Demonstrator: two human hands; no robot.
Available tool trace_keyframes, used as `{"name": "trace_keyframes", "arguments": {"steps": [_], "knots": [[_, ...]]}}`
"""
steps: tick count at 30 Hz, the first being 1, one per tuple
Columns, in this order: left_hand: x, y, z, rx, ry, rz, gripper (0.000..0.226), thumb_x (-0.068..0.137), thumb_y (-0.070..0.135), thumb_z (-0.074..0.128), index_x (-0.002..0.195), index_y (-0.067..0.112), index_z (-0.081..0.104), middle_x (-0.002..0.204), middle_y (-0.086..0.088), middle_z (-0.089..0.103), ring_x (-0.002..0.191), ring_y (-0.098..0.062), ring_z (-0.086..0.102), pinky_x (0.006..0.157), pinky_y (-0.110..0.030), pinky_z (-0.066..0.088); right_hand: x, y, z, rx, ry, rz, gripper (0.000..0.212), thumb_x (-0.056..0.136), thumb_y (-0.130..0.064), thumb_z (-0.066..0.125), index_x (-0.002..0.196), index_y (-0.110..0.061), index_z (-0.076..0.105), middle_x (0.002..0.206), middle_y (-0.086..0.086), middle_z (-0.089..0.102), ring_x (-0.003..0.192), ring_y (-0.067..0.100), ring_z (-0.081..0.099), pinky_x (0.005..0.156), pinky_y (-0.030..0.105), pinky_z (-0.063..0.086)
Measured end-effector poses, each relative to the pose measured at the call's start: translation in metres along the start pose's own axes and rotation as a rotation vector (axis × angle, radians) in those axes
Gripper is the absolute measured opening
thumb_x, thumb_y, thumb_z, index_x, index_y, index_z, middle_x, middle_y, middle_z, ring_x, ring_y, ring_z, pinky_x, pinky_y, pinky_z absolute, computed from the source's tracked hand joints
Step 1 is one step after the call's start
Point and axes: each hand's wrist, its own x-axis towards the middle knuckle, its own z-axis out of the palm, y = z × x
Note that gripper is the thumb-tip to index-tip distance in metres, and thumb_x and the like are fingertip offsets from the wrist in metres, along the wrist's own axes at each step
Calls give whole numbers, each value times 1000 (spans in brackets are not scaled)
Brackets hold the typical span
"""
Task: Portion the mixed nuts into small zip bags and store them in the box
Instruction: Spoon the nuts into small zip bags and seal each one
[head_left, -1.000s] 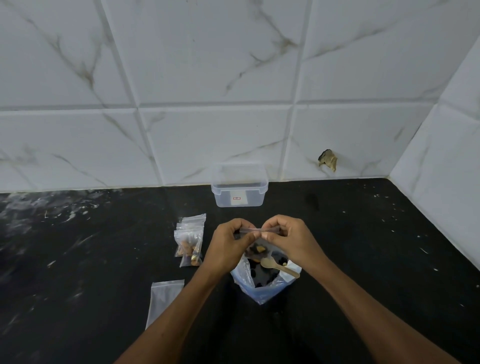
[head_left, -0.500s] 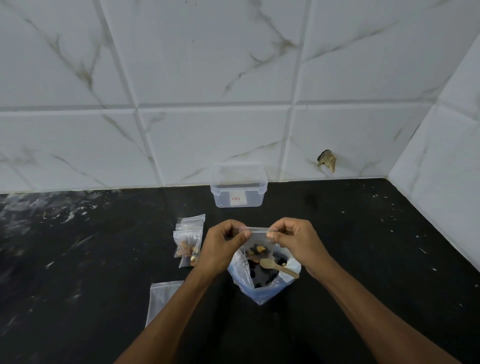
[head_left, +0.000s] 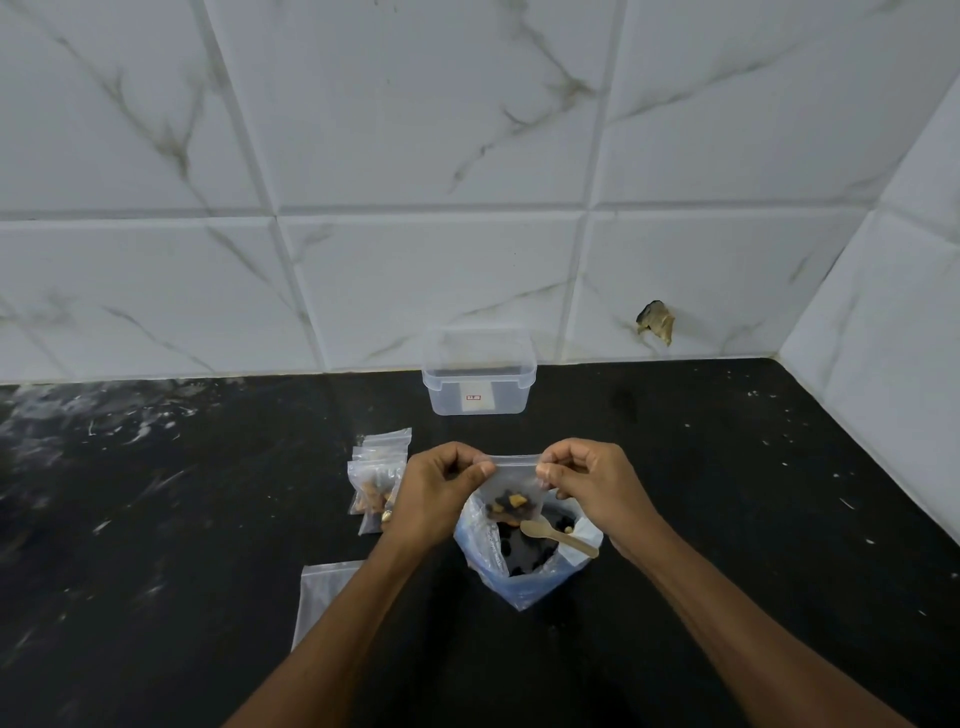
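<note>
You pinch the filled bag (head_left: 511, 491) by its top corners, left hand (head_left: 441, 493) and right hand (head_left: 592, 488), taut to seal it, above the nut pouch (head_left: 524, 577). The box (head_left: 479, 379) waits at 12 o'clock, sealed bags (head_left: 376, 480) at 9.

A small clear zip bag (head_left: 513, 488) with nuts at its bottom hangs upright over the big open bag of mixed nuts (head_left: 527, 558), filled little bags (head_left: 378, 480) lie to the left, and the clear box (head_left: 479, 371) stands open by the wall
</note>
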Motion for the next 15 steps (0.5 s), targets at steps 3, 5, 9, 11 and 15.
{"name": "trace_keyframes", "arguments": {"steps": [3,5,9,11,15], "knots": [[0,0,-2,3,-43,11,7,91,8,67,88,14,70,84,-3,69,77,-6,65,72,-19,55,1,-1,0,-5,-13,-7,8,86,-3,67,83,-10,69,76,4,70,68,7,66,63,18,53],[1,1,-2,-15,-81,23,10,90,6,67,93,15,69,85,1,67,79,-5,63,74,-21,55,1,-1,1,-20,-33,-21,10,86,-2,66,83,-12,68,79,4,70,71,9,67,65,18,53],[3,1,1,26,-130,19,10,90,8,69,88,18,71,82,5,69,77,-3,65,71,-20,54,2,0,4,-57,-64,-53,9,86,-4,67,84,-13,68,80,3,70,78,18,69,72,24,56],[5,0,2,60,-116,10,13,91,12,69,83,22,71,81,5,70,77,-4,65,70,-20,53,2,0,5,-57,-63,-57,10,87,-5,67,85,-15,68,81,3,70,79,17,69,74,27,57],[5,-1,4,140,-92,22,14,92,16,67,82,25,69,82,5,70,78,-5,65,70,-19,53,2,-2,7,-90,-97,-93,12,87,-7,67,91,-19,68,82,-2,68,77,9,67,68,23,55]]}}
